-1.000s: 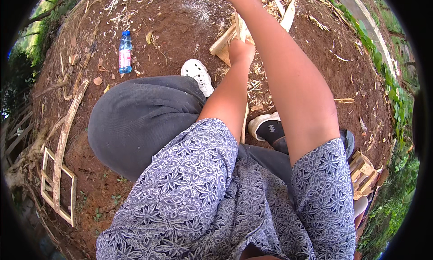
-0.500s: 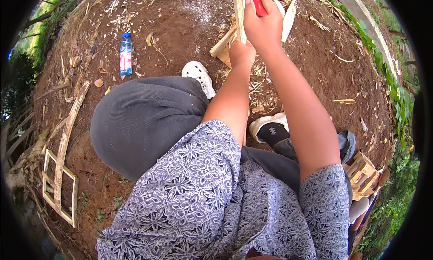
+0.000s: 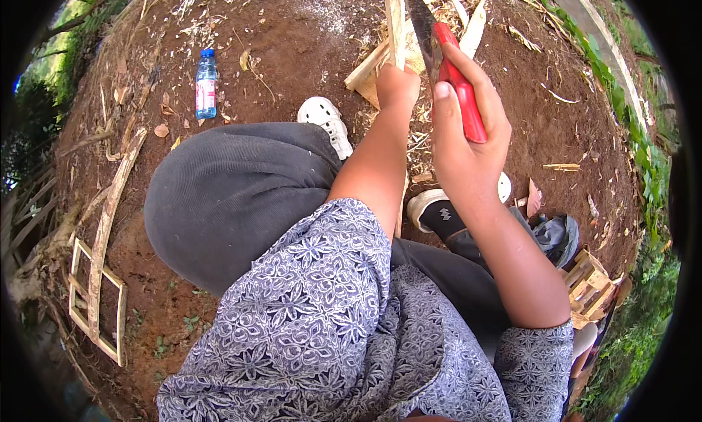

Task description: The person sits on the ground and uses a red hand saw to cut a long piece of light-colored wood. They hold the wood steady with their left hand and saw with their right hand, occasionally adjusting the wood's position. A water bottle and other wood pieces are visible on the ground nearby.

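Note:
My left hand (image 3: 398, 87) is closed around the lower end of a pale wooden strip (image 3: 395, 27), which points away and leaves the view at the top. Just right of it, my right hand (image 3: 472, 133) grips the red handle of a machete (image 3: 462, 85). Its dark blade slants up and left beside the strip, and its far end is out of view. Beneath the strip lies a block of wood (image 3: 367, 67), partly hidden by my left hand.
Wood shavings and split pieces (image 3: 474, 28) litter the brown soil. A blue-capped bottle (image 3: 206, 85) stands to the left. Farther left, a wooden frame (image 3: 121, 319) lies under a long stick (image 3: 110, 210). A slatted wooden crate (image 3: 587, 287) sits at the right.
My right hand has drawn back toward me with the machete, bringing its red handle and part of the blade into view. My left hand stays on the strip.

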Action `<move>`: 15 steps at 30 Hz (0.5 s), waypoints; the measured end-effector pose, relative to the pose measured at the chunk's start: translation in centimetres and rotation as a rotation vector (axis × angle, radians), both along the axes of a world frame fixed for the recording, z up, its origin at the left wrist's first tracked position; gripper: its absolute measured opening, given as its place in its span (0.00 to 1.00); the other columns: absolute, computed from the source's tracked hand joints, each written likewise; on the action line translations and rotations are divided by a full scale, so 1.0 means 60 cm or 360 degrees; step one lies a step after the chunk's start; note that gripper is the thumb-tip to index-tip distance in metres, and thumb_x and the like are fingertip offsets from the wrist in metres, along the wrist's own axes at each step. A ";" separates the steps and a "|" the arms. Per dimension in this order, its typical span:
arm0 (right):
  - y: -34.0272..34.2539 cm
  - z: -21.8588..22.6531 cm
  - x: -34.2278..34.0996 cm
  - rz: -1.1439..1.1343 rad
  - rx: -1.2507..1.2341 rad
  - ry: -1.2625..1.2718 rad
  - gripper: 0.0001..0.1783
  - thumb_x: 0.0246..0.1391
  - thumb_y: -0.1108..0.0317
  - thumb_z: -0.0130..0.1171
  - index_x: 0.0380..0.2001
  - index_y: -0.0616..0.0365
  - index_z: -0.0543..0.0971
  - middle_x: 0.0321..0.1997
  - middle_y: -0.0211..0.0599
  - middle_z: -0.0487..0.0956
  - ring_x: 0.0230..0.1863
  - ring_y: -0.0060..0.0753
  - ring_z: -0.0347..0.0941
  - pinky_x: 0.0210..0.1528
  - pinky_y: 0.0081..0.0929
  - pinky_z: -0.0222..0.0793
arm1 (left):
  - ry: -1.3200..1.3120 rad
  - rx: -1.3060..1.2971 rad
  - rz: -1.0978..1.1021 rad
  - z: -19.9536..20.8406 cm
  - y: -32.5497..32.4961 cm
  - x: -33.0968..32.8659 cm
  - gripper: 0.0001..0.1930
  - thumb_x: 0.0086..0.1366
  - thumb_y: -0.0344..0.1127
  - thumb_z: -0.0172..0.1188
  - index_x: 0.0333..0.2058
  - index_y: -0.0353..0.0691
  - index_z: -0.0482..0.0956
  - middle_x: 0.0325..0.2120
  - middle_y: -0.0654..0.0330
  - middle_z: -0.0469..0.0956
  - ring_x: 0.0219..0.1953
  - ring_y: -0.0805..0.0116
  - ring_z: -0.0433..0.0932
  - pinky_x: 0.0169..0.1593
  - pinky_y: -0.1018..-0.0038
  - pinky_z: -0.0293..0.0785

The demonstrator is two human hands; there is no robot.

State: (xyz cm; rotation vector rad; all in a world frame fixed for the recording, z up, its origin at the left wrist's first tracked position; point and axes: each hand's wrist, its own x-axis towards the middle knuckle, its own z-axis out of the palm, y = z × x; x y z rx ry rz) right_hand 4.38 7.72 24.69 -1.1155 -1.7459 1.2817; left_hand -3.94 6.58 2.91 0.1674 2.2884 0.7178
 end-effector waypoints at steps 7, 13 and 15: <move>0.144 -0.238 -0.156 -0.0179 0.0011 0.0693 0.18 0.62 0.72 0.58 0.54 0.67 0.79 0.50 0.47 0.84 0.55 0.35 0.80 0.59 0.29 0.73 | -0.0032 -0.0110 -0.0098 -0.010 -0.006 -0.008 0.19 0.69 0.41 0.56 0.43 0.26 0.79 0.40 0.35 0.83 0.46 0.37 0.83 0.49 0.53 0.79; 0.256 -0.259 -0.218 -0.0284 -0.0037 0.0107 0.18 0.59 0.69 0.62 0.51 0.65 0.81 0.44 0.44 0.86 0.46 0.32 0.81 0.51 0.29 0.75 | -0.0157 -0.0048 -0.0106 -0.013 0.009 -0.003 0.19 0.69 0.42 0.56 0.44 0.27 0.80 0.39 0.36 0.83 0.44 0.38 0.83 0.47 0.53 0.79; 0.157 -0.225 -0.165 -0.0109 0.0102 0.0201 0.17 0.64 0.70 0.60 0.55 0.61 0.81 0.52 0.42 0.84 0.52 0.27 0.79 0.57 0.26 0.72 | -0.0074 0.0078 -0.0071 -0.036 -0.009 -0.018 0.19 0.68 0.41 0.57 0.42 0.27 0.81 0.38 0.35 0.83 0.43 0.37 0.84 0.47 0.53 0.79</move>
